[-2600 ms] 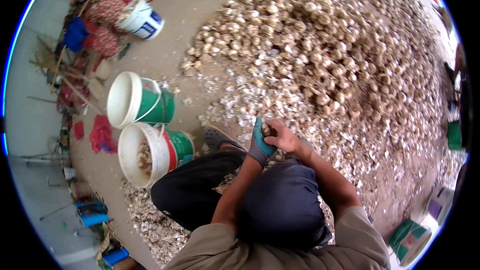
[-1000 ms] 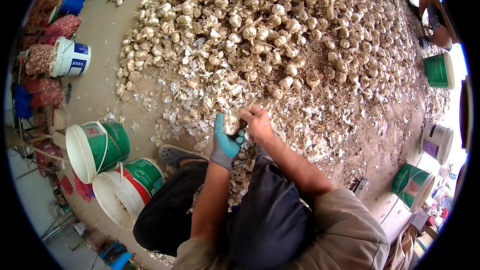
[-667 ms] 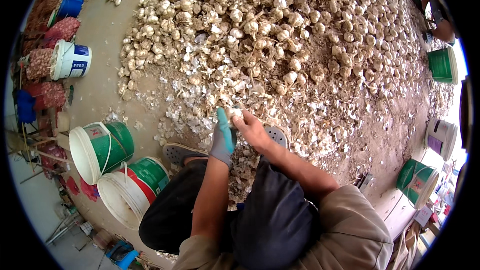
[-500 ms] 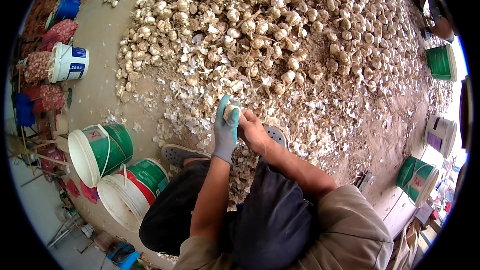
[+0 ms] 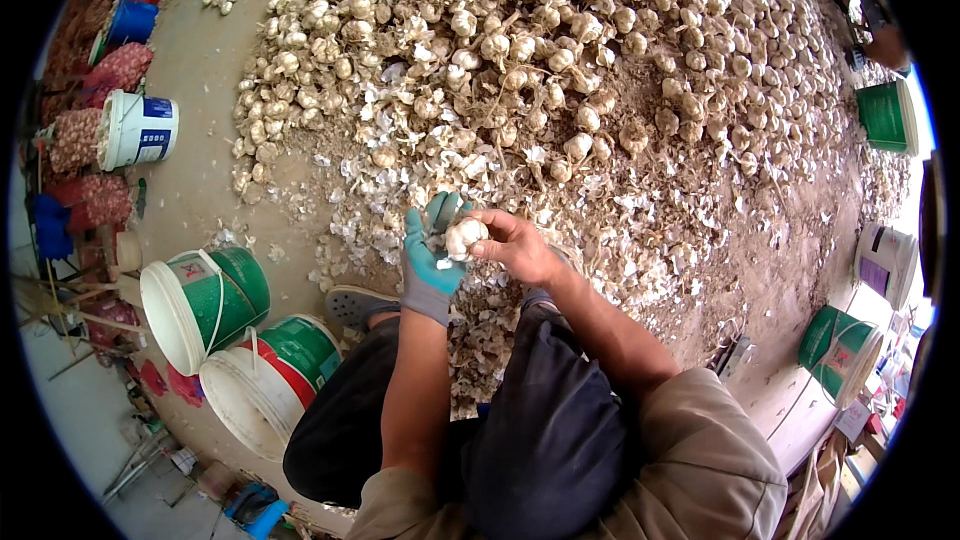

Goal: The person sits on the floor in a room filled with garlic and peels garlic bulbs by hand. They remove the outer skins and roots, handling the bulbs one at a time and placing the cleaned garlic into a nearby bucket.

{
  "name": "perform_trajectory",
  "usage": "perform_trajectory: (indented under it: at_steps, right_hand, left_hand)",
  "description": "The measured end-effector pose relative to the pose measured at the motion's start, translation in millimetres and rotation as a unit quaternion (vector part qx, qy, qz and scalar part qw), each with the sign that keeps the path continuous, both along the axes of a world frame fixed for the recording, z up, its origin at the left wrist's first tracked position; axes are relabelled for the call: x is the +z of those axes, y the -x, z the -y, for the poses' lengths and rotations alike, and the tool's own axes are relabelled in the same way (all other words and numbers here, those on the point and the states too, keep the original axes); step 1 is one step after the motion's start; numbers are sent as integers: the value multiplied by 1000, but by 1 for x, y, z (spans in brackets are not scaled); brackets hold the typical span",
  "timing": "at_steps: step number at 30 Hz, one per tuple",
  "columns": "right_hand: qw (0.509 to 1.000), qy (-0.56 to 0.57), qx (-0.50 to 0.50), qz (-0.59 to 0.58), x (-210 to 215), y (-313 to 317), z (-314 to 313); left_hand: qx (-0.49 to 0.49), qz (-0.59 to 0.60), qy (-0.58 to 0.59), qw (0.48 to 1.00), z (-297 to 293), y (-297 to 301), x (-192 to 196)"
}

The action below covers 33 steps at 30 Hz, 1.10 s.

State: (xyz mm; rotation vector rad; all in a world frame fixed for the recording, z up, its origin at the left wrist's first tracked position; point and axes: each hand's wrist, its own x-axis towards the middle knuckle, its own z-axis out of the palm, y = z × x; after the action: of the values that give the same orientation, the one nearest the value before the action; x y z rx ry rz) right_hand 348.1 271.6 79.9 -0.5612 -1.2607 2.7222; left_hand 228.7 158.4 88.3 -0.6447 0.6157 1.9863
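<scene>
I have the right grip [image 5: 518, 248] pinching a garlic bulb [image 5: 466, 238] between thumb and fingers, the bulb caught by its right side and jutting left past the fingertips. From my remote seat I see it over the gloved palm of the left grip [image 5: 430, 258], whose fingers are spread; whether bulb and palm touch, I can't tell. Beyond them, papery skins [image 5: 450, 175] litter the floor [image 5: 205, 200] beside a heap of bulbs [image 5: 500, 45].
</scene>
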Motion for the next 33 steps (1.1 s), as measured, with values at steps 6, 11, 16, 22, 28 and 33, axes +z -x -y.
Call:
perform_trajectory:
  at_steps: [6, 11, 16, 22, 28, 33]
  right_hand:
    - [912, -392, 29, 121, 30, 17, -1]
    - [874, -449, -96, 158, 29, 14, 23]
    - [963, -210, -45, 166, 1, -1, -5]
    - [927, -343, 23, 147, 27, 18, 7]
    - [924, -346, -18, 162, 31, 19, 18]
    - [994, -71, 8, 85, 13, 6, -10]
  left_hand:
    - [-112, -316, 192, 922, 0, -18, 8]
    - [-9, -198, 121, 973, -8, -4, -7]
    - [-99, -246, 96, 959, -26, -19, 24]
    - [-145, -395, 199, 885, -7, -1, 42]
    - [-73, -257, 270, 925, -5, 3, 15]
    - [-107, -151, 138, 973, -4, -1, 17]
